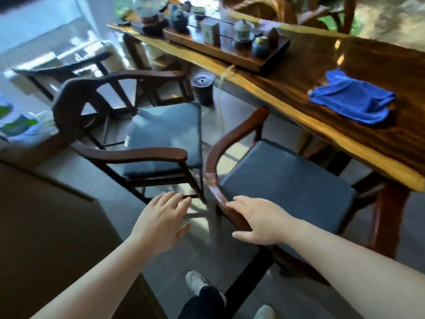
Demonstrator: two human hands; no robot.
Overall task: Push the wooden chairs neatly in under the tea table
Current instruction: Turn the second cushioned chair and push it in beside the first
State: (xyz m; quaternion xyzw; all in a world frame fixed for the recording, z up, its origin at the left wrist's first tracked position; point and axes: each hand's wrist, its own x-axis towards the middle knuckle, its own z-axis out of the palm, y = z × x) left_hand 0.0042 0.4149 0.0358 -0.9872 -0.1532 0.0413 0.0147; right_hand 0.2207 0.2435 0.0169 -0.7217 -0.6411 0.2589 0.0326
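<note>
- Far chair (53, 72), upper left: dark wood, blurred, standing well apart from the desk (299, 93). Not pushed in.
- Middle chair (128, 155): curved dark-wood back and arms, blue-grey seat cushion. It stands turned at an angle and clear of the desk edge, with open floor between the two. Not pushed in.
- Left hand (164, 219): grip apart, fingers spread and flat, holding nothing. It hovers over the floor in the gap between the middle chair and the near chair, just beside the near chair's back rail but not touching it.
- Near chair (213, 171): reddish-brown curved back rail, dark blue seat. The front of the seat lies partly beneath the desk edge; the back rail and most of the seat remain outside it.
- Right hand (257, 221): grip laid on the near chair's back rail, palm on top, thumb below the rail, fingers only loosely curled and not fully clamped.
- Desk, right: long polished slab with a pale edge. On it sit a wooden tea tray (230, 51) with pots and cups, and a folded blue cloth (351, 97).
- Dark cylindrical bin (203, 88) on the floor beside the desk, beyond the middle chair.
- Progress, as judged: early. The near chair is partway in and appears to be the one in hand; it wants a straight push further under. The middle and far chairs both remain to be squared and slid in.
</note>
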